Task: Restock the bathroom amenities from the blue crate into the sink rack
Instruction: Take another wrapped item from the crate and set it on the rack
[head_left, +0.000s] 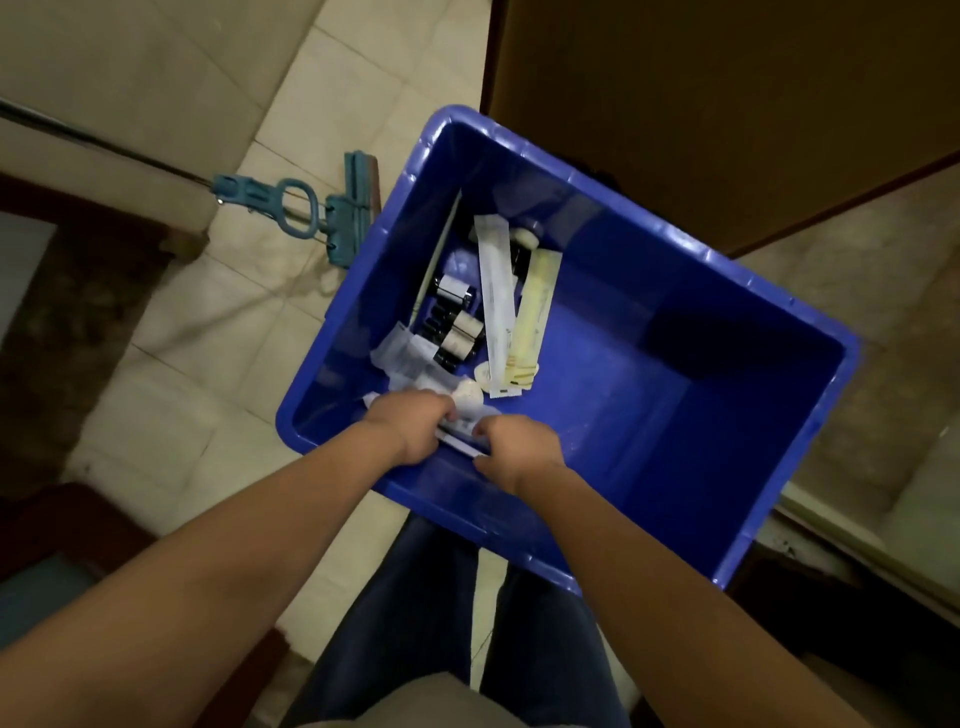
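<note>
A blue crate (675, 395) stands on the tiled floor in front of me. In its left half lie amenities: long white and yellow sachets (498, 312), small black-and-white bottles (457, 322), clear plastic packets (400, 353) and a round pale item (467, 395). Both hands reach into the crate's near left corner. My left hand (410, 428) and my right hand (519, 449) both curl round the same flat white packet (462, 434), one at each end. The sink rack is out of view.
A teal mop head (343, 208) with its long handle lies on the floor left of the crate. A brown wooden door (701, 104) stands behind the crate. A stone threshold runs along the right. My legs are below the crate.
</note>
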